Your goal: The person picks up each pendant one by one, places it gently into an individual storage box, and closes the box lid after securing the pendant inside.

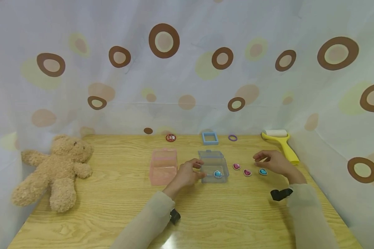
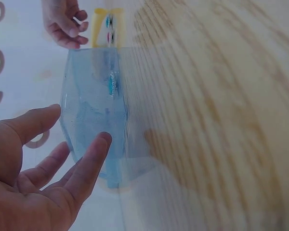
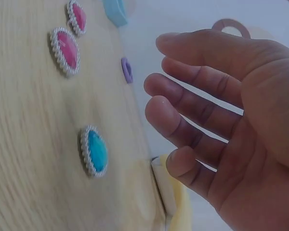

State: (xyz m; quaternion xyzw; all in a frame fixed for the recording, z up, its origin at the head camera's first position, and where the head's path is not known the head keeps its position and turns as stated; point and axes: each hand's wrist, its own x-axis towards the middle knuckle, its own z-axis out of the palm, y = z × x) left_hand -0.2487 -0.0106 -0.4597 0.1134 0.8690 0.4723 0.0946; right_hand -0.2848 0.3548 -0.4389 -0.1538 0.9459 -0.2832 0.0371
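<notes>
A clear bluish plastic box stands with its lid raised at the middle of the table, a blue gem with a beaded silver rim inside it. At the box's left side is my left hand, thumb and fingers spread apart around that edge and gripping nothing. My right hand hovers over the table near a second blue gem, its fingers loosely bent and holding nothing. Two pink gems lie between the box and the right hand.
A pink plastic box stands open left of the bluish one. Along the back lie a red round badge, a blue square frame, a purple ring and a yellow lint roller. A teddy bear sits at left.
</notes>
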